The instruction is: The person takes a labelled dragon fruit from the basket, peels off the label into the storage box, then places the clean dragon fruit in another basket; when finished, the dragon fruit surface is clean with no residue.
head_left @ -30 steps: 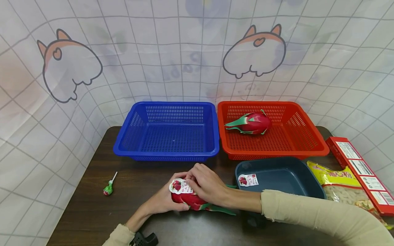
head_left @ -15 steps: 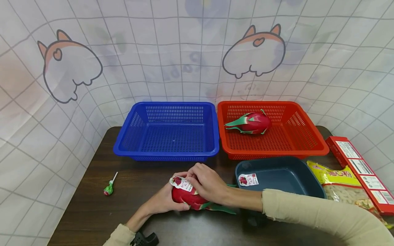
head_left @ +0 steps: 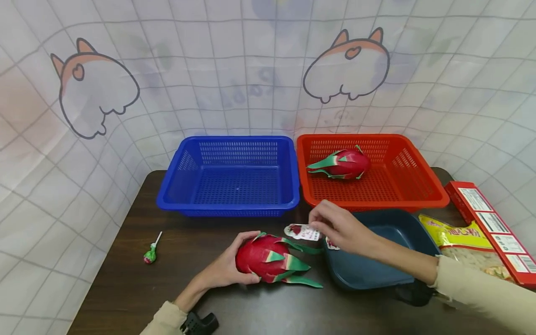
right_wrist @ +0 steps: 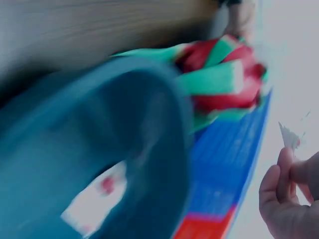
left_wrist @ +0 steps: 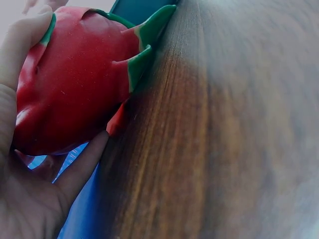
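Note:
In the head view a red dragon fruit (head_left: 264, 256) with green-tipped scales lies on the table. My left hand (head_left: 224, 267) grips its rounded left end, thumb on the near side. The left wrist view shows the fingers around the fruit (left_wrist: 75, 84). A white sticker (head_left: 301, 232) with a fruit picture is pinched at its right end by my right hand (head_left: 343, 230), above the left rim of a dark teal bin (head_left: 364, 274). Inside that bin lies another such sticker (right_wrist: 99, 199), partly hidden by the right hand in the head view.
Behind stand a blue basket (head_left: 236, 204) and a red basket (head_left: 402, 186) holding a second dragon fruit (head_left: 351, 163). A yellow noodle bag (head_left: 465, 242) and a red box (head_left: 494, 228) lie at the right. A lollipop (head_left: 150, 253) is on the left.
My right hand has peeled the sticker off the dragon fruit and carried it right to the bin's edge. My left hand still holds the fruit in nearly the same place.

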`<state>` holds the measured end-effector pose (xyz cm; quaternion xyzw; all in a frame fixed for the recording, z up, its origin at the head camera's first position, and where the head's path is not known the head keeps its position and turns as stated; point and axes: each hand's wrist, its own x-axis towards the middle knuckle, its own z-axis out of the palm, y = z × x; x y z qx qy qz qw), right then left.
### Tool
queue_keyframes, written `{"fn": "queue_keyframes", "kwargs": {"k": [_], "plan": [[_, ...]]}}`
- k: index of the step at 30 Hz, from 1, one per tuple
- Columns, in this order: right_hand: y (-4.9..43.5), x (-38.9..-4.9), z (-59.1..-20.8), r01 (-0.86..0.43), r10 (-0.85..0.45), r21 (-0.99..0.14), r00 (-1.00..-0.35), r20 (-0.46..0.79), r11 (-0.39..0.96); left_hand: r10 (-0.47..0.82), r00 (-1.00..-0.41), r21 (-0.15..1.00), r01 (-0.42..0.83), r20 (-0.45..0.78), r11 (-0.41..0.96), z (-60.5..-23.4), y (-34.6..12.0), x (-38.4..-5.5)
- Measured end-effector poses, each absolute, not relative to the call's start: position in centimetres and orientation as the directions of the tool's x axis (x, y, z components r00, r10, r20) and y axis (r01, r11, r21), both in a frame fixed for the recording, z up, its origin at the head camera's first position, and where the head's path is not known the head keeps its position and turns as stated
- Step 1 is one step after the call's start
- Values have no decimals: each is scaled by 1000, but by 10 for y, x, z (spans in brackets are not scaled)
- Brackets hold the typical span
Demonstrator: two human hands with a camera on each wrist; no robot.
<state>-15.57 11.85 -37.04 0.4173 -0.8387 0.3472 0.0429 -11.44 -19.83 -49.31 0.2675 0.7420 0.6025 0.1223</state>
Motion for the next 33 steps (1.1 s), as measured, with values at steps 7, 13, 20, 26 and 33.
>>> {"fn": "queue_keyframes", "kwargs": {"k": [7,13,20,26,33], "plan": [[189,-162,-382,-702,-739,-569,-635,226,429,550,-825,963,234,125,132,-494,-200,-114],[211,-168,-394,-639,-806,-625,-591,26,448,546,-830,966,223,116,133,-494,-201,-114],[198,-168,-408,-599,-864,-682,-494,-98,420,554,-823,967,224,121,121,-495,-198,-115],[188,-165,-416,-594,-855,-647,-484,-189,479,558,-822,972,210,114,110,-495,-196,-115],[180,-165,-415,-596,-812,-565,-515,-276,570,550,-827,969,214,112,125,-492,-199,-113]]}}
